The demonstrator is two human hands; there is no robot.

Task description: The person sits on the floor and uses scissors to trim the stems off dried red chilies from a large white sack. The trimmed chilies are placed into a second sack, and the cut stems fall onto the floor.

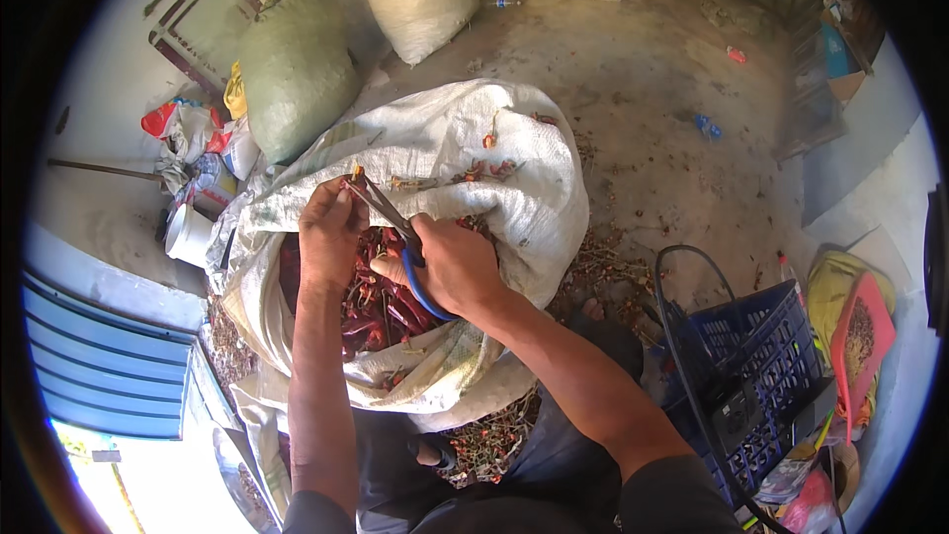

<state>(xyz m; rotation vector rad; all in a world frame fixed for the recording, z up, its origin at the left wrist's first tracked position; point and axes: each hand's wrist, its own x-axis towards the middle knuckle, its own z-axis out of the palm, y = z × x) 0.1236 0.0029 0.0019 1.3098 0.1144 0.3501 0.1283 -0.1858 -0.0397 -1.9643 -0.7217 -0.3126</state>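
My left hand (331, 226) pinches a dried red chili pepper (358, 179) by its body, with the orange stem end pointing up. In my right hand (456, 263) is a pair of scissors (397, 219) with blue handles. Their blades reach the pepper's top end; whether they are parted cannot be made out. Both hands are above a white woven sack (519, 133) with a rolled-down mouth. Inside it lie many dark red dried chilies (382, 311), partly hidden by my hands. Stem pieces and chili bits (485, 170) rest on the sack's folded rim.
Full sacks (296, 74) stand behind, at the wall. A blue plastic crate (764, 386) with a black cable (660, 297) is on the right, beside a pink dustpan-like scoop (860, 348). Cut stems (608, 259) litter the floor. A white bucket (189, 235) sits at left.
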